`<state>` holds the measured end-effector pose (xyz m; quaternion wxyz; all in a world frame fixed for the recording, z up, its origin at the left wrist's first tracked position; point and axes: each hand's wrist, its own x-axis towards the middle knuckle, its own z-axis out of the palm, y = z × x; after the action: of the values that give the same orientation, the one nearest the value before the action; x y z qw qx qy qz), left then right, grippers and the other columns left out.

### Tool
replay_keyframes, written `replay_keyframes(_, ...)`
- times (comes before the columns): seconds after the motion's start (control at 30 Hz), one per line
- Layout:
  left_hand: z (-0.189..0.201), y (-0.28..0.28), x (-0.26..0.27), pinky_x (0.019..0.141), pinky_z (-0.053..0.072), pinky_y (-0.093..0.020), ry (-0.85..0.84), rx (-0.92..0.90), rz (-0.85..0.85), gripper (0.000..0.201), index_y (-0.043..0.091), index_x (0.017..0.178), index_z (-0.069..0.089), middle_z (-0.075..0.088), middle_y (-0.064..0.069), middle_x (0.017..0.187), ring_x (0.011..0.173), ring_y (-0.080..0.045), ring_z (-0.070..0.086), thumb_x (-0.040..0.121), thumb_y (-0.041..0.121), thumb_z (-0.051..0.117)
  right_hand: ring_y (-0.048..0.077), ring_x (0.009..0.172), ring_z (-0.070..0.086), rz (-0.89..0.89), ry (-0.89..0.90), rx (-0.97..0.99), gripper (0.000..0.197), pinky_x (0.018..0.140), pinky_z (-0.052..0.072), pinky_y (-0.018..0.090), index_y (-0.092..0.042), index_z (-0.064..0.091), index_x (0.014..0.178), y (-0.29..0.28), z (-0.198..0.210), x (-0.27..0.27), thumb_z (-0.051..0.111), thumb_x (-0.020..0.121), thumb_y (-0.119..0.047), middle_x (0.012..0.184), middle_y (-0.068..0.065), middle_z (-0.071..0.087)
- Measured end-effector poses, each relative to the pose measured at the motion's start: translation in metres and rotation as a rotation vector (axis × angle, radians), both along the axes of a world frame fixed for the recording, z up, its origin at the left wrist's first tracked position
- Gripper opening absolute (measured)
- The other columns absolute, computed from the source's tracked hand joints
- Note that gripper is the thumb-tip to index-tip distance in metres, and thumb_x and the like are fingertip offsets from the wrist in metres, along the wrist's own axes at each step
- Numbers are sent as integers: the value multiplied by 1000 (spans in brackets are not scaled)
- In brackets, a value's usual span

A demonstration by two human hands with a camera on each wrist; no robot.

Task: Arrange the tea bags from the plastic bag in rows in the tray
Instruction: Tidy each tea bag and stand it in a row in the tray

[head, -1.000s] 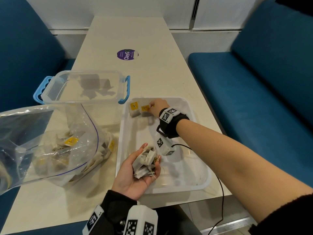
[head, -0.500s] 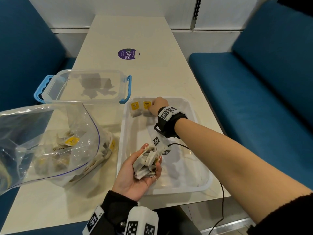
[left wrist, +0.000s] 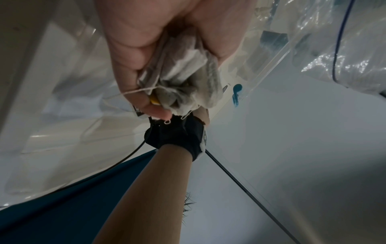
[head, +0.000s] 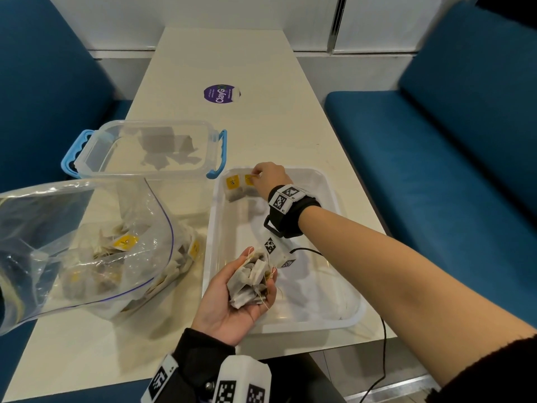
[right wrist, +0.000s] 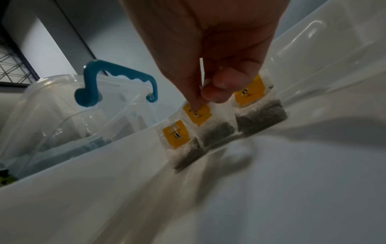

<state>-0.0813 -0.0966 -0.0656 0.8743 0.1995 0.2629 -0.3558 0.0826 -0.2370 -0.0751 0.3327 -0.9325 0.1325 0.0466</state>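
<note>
**Third tea bag going into the far row**

At the bottom centre of the head view my left hand (head: 232, 298) lies palm up over the near left corner of the tray (head: 353, 319), fingers curled loosely round a clump of tea bags (head: 250, 279). In the left wrist view that clump (left wrist: 183, 77) fills the upper middle of the frame, with loose strings and a bit of yellow tag poking out by my fingertips.

To the left of it, in the lower left of the head view, the plastic bag (head: 87, 248) slumps open on the table (head: 261, 117), with more tea bags inside.

Further up the frame my right hand (head: 268, 177) reaches to the tray's far left corner. The right wrist view shows three tea bags standing side by side against the far wall: the left tea bag (right wrist: 180, 145), the middle tea bag (right wrist: 208, 125) and the right tea bag (right wrist: 256, 110). My thumb and forefinger pinch together at the top of the middle one, on a thin white strip.

Beyond the tray, at upper left, sits a clear box (head: 148, 149) with blue handles, and past it a purple sticker (head: 221, 93) on the table.
</note>
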Motion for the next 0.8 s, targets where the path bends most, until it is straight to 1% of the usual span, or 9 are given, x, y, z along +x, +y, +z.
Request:
replay_keyframes(0.13, -1, 0, 0, 53, 54, -32, 0, -11, -2, 21, 9, 90, 68, 64, -17, 88, 75, -29, 61, 72, 17, 59, 25, 82, 56, 4, -16, -19, 20, 75, 49, 32, -17, 62, 107, 1, 3, 1, 50, 92, -20, 109, 9, 62)
replay_keyframes(0.23, -2, 0, 0, 53, 55, -32, 6, -11, 0, 22, 10, 93, 67, 63, -18, 88, 73, -29, 62, 74, 17, 59, 24, 83, 56, 15, -23, -75, 18, 71, 47, 31, -19, 60, 106, 1, 4, 1, 49, 92, -19, 109, 7, 61)
replay_keyframes(0.4, -4, 0, 0, 53, 55, -31, 5, -9, 7, 22, 10, 92, 68, 62, -18, 89, 74, -29, 61, 73, 17, 59, 28, 96, 60, 75, 30, -151, 24, 78, 48, 33, -17, 59, 114, 0, 6, -1, 49, 92, -17, 115, 9, 60)
replay_keyframes(0.5, -3, 0, -1, 53, 55, -31, 4, -7, 5, 21, 9, 90, 69, 63, -18, 89, 74, -29, 61, 73, 17, 60, 25, 86, 56, 75, 4, -180, 23, 73, 46, 31, -20, 58, 112, 0, 6, -1, 48, 91, -15, 113, 8, 60)
replay_keyframes(0.57, -1, -1, -1, 53, 55, -31, -5, -1, -7, 19, 7, 81, 73, 63, -18, 86, 75, -28, 60, 74, 18, 60, 24, 80, 52, 73, -13, -197, 24, 68, 43, 29, -20, 57, 112, -1, 9, -1, 46, 91, -14, 111, 7, 60)
replay_keyframes(0.63, 0, -1, -1, 52, 55, -31, -14, -1, -8, 19, 7, 78, 74, 63, -18, 85, 74, -28, 61, 74, 18, 59, 24, 81, 53, 73, -32, -198, 26, 68, 42, 28, -21, 56, 114, -1, 18, -2, 47, 90, -15, 110, 6, 60)
replay_keyframes(0.73, 1, 0, 0, 53, 55, -30, -30, -12, 9, 21, 10, 91, 69, 63, -18, 87, 71, -28, 62, 75, 18, 58, 23, 91, 60, 70, -124, -169, 21, 76, 48, 30, -20, 59, 109, -5, 47, -4, 52, 89, -23, 108, 4, 62)
replay_keyframes(0.77, 3, 1, 1, 54, 55, -30, -38, -13, 12, 21, 10, 92, 68, 64, -17, 86, 72, -28, 62, 76, 18, 57, 23, 90, 61, 79, -154, -135, 18, 78, 51, 32, -19, 61, 105, -6, 61, -6, 54, 89, -25, 105, 4, 63)
replay_keyframes(0.8, 4, 1, 2, 55, 55, -30, -42, -14, 16, 21, 10, 93, 67, 64, -17, 86, 72, -28, 62, 76, 18, 57, 20, 84, 62, 97, -177, -95, 17, 77, 53, 32, -17, 62, 101, -8, 77, -9, 55, 89, -26, 101, 4, 64)
